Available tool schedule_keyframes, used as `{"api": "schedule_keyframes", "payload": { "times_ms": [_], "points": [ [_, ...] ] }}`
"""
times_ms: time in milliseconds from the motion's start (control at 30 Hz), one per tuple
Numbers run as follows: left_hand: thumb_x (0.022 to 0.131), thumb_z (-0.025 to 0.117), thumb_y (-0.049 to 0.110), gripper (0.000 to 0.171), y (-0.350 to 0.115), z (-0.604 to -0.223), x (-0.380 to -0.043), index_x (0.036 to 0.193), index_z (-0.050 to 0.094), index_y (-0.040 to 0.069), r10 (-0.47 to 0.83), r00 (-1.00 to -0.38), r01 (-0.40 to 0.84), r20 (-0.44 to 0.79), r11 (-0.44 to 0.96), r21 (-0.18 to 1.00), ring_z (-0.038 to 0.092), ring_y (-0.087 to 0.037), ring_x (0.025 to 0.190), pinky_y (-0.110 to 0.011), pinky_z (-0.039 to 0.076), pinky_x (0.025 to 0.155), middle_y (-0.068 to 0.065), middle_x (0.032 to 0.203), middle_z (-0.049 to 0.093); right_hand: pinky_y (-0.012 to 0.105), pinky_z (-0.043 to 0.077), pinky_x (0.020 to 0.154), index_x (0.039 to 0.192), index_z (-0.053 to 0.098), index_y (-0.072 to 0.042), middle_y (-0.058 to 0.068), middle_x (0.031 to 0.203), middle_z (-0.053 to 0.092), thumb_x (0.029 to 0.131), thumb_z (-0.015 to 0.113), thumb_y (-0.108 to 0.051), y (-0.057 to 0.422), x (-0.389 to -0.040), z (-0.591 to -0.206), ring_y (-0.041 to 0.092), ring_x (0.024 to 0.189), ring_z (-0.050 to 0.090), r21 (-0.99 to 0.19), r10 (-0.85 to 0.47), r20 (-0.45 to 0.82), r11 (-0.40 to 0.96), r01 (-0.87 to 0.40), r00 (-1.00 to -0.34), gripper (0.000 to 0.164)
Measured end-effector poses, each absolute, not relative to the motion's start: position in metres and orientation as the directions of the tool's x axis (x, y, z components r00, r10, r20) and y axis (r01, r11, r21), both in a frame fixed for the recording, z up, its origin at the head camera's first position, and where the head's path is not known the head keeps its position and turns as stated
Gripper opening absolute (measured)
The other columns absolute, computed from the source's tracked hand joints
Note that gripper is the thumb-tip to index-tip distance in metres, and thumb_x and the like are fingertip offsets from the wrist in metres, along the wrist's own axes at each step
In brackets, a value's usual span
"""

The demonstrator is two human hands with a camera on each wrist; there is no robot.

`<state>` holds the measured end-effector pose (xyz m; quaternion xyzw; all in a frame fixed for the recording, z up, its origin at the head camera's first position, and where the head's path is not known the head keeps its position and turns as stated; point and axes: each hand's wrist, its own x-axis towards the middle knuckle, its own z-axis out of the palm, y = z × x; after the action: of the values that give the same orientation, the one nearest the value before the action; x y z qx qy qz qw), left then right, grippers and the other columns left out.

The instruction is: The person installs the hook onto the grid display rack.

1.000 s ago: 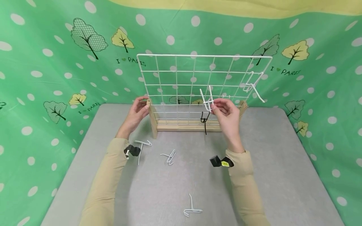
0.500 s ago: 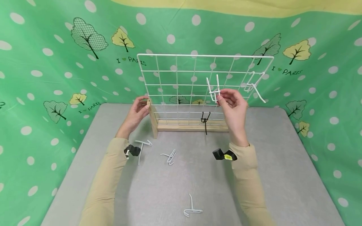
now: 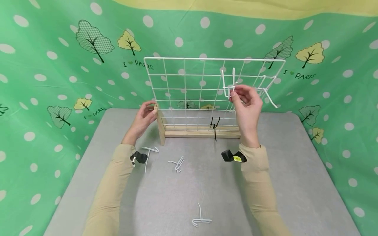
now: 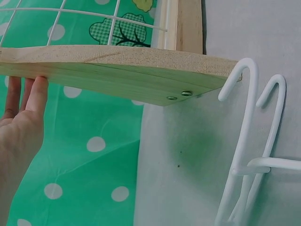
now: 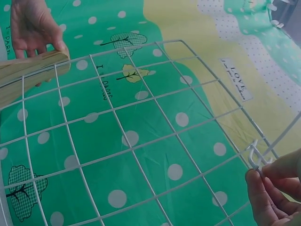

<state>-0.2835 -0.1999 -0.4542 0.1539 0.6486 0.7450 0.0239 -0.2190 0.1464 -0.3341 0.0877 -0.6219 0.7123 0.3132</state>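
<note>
A white wire grid panel stands upright in a wooden stand. My left hand grips the top of the stand's left wooden post, with fingertips against its outer face in the left wrist view. Held between thumb and fingers of my right hand is a white two-pronged wire hook, its prongs pointing up. That hook is in front of the grid's upper right part; whether it touches the wires I cannot tell. Another white hook hangs at the grid's right edge, partly behind my right hand. A black hook hangs low on the grid.
Three loose white hooks lie on the grey table: one hook by my left wrist, one hook near the middle, one hook at the front. A green patterned cloth surrounds the table.
My right hand has lifted the white hook up and slightly right, from the grid's middle to its upper right part. My left hand stays on the post.
</note>
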Motion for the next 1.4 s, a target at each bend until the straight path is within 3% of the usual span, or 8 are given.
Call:
{"api": "schedule_keyframes", "payload": {
  "times_ms": [300, 600, 767, 1000, 1233, 1400],
  "points": [
    [0.099, 0.05, 0.003, 0.044, -0.199, -0.455, -0.284, 0.139, 0.031, -0.001, 0.24, -0.949, 0.167, 0.203, -0.161, 0.973, 0.045, -0.022, 0.117, -0.031, 0.047, 0.1, -0.009, 0.124, 0.043, 0.025, 0.059, 0.071, 0.1, 0.065, 0.003, 0.018, 0.091, 0.063, 0.085, 0.066, 0.01, 0.148, -0.224, -0.336, 0.023, 0.076, 0.063, -0.831, 0.391, 0.495, -0.047, -0.554, -0.776, 0.017],
    [0.099, 0.049, 0.003, 0.034, -0.2, -0.454, -0.281, 0.13, 0.045, 0.016, 0.238, -0.95, 0.165, 0.202, -0.166, 0.972, 0.044, -0.022, 0.118, -0.03, 0.047, 0.1, -0.011, 0.126, 0.042, 0.028, 0.059, 0.075, 0.104, 0.062, 0.007, 0.019, 0.094, 0.062, 0.087, 0.063, 0.011, 0.149, -0.223, -0.35, 0.022, 0.079, 0.064, -0.855, 0.342, 0.471, -0.049, -0.516, -0.813, 0.017],
    [0.099, 0.05, 0.003, 0.036, -0.2, -0.453, -0.28, 0.134, 0.042, 0.011, 0.241, -0.95, 0.161, 0.198, -0.165, 0.973, 0.045, -0.023, 0.118, -0.032, 0.046, 0.101, -0.011, 0.125, 0.042, 0.03, 0.059, 0.073, 0.107, 0.057, 0.012, 0.018, 0.095, 0.062, 0.087, 0.06, 0.014, 0.149, -0.222, -0.357, 0.02, 0.079, 0.066, -0.853, 0.339, 0.477, -0.044, -0.521, -0.811, 0.02],
    [0.099, 0.051, 0.004, 0.044, -0.199, -0.455, -0.281, 0.139, 0.032, 0.0, 0.232, -0.954, 0.157, 0.192, -0.161, 0.974, 0.045, -0.024, 0.118, -0.032, 0.047, 0.1, -0.01, 0.124, 0.043, 0.033, 0.06, 0.074, 0.113, 0.057, 0.009, 0.025, 0.099, 0.061, 0.087, 0.06, 0.015, 0.146, -0.221, -0.361, 0.022, 0.082, 0.066, -0.841, 0.338, 0.488, -0.063, -0.537, -0.804, 0.027],
    [0.099, 0.051, 0.003, 0.038, -0.2, -0.456, -0.281, 0.135, 0.04, 0.008, 0.229, -0.952, 0.164, 0.202, -0.176, 0.971, 0.044, -0.025, 0.119, -0.031, 0.046, 0.101, -0.01, 0.125, 0.042, 0.033, 0.059, 0.077, 0.117, 0.055, 0.012, 0.022, 0.099, 0.06, 0.089, 0.06, 0.012, 0.145, -0.222, -0.362, 0.024, 0.083, 0.065, -0.85, 0.304, 0.488, -0.047, -0.525, -0.818, 0.029],
    [0.099, 0.051, 0.004, 0.036, -0.199, -0.453, -0.28, 0.133, 0.044, 0.014, 0.235, -0.951, 0.164, 0.201, -0.167, 0.972, 0.045, -0.023, 0.118, -0.031, 0.046, 0.101, -0.01, 0.125, 0.043, 0.032, 0.059, 0.076, 0.117, 0.055, 0.013, 0.027, 0.099, 0.059, 0.09, 0.058, 0.012, 0.146, -0.221, -0.364, 0.032, 0.083, 0.065, -0.848, 0.299, 0.493, -0.044, -0.528, -0.817, 0.027]
  ]
}}
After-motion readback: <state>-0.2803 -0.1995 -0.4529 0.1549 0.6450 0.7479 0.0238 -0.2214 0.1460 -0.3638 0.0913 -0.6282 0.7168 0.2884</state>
